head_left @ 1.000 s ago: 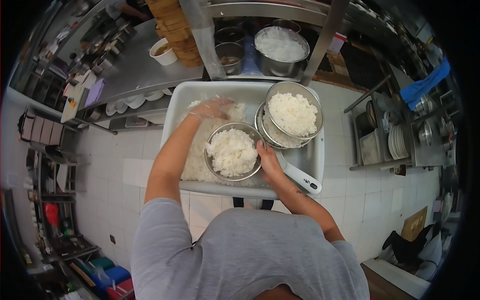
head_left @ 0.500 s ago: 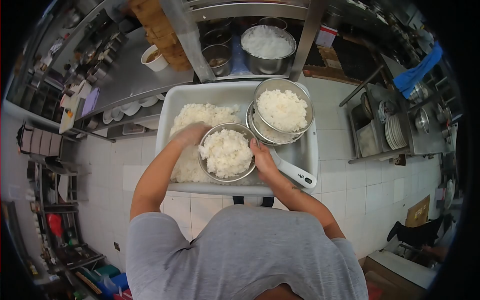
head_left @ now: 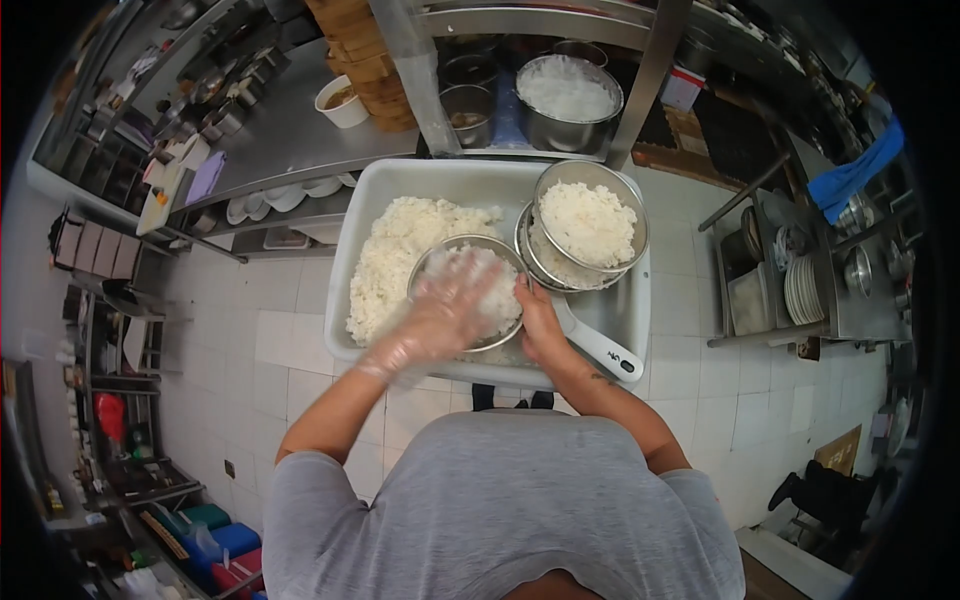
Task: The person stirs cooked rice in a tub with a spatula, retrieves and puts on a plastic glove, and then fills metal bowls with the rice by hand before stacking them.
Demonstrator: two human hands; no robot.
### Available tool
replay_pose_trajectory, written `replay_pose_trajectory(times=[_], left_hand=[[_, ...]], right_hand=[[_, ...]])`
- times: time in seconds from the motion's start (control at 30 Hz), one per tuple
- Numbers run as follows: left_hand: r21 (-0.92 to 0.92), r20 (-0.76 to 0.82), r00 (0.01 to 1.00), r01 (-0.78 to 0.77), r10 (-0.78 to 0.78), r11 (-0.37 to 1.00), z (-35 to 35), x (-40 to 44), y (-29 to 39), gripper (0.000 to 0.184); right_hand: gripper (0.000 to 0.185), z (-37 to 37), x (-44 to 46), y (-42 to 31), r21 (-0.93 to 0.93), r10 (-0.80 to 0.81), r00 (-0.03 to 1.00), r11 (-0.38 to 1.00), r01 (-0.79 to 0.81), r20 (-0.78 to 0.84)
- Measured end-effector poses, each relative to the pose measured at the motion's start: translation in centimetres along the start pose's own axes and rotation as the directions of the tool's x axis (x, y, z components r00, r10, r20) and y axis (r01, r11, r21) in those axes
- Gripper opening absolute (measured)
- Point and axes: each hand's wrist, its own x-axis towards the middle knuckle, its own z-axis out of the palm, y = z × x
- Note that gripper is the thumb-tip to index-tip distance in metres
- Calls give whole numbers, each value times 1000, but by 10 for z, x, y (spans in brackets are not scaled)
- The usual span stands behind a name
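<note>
My left hand [head_left: 440, 308], in a clear plastic glove and blurred by motion, lies over the rice in a round metal bowl [head_left: 522, 318] with its fingers spread. Gripping that bowl's right rim is my right hand [head_left: 543, 322], thumb on the edge. Loose cooked rice [head_left: 385, 255] covers the left part of a white tub [head_left: 345, 190]. At the tub's right stands another metal bowl [head_left: 640, 205] heaped with rice [head_left: 586, 222], partly over a further rice-filled bowl below it. A white handle [head_left: 605, 352] sticks out from beneath my right hand.
Beyond the tub, a metal shelf holds a pot with white contents [head_left: 568, 88] and darker pots. Bamboo steamers [head_left: 365, 60] and a white bowl of food [head_left: 342, 102] stand on the steel counter [head_left: 290, 125]. A rack with plates [head_left: 803, 285] is at right.
My left hand has moved from the bowl's left side onto its rice, which now looks flatter. My right hand keeps its hold. The whole view has shifted slightly.
</note>
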Motion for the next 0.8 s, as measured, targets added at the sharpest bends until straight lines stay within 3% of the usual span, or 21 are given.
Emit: replay_pose_trajectory(times=[0.1,0.2,0.23,0.33,0.43,0.57,0.67,0.77,0.8], left_hand=[[187,82,996,-36,21,982,0,-13,22,57],[133,184,968,146,-169,980,-38,-15,8,57],[-17,15,998,66,-66,998,-30,-21,-16,57],[-308,-302,952,-53,-45,950,-28,-21,-21,52],[-118,-173,971,-186,165,975,1,-18,-1,40],[-128,-138,928,-363,346,923,10,-35,11,28],[-177,-182,965,-223,191,959,-17,-35,-3,27],[-565,-381,917,-127,-120,815,-34,-31,-21,25],[-483,-329,943,-122,-51,867,-38,-30,-23,25]], right_hand=[[45,0,-3,-1,-37,-17,999,999,18,30],[45,7,-8,-3,-125,-17,996,992,28,90],[45,6,-4,2,-163,-58,993,984,73,98],[45,-3,5,11,-256,-86,991,961,110,102],[45,-1,-2,7,-204,-39,994,977,59,102],[44,2,-6,5,-183,-67,991,979,88,120],[44,12,-14,-2,-177,58,993,983,-39,104],[43,23,-23,-17,-160,71,994,985,-57,83],[44,26,-26,-23,-188,83,993,980,-66,83]])
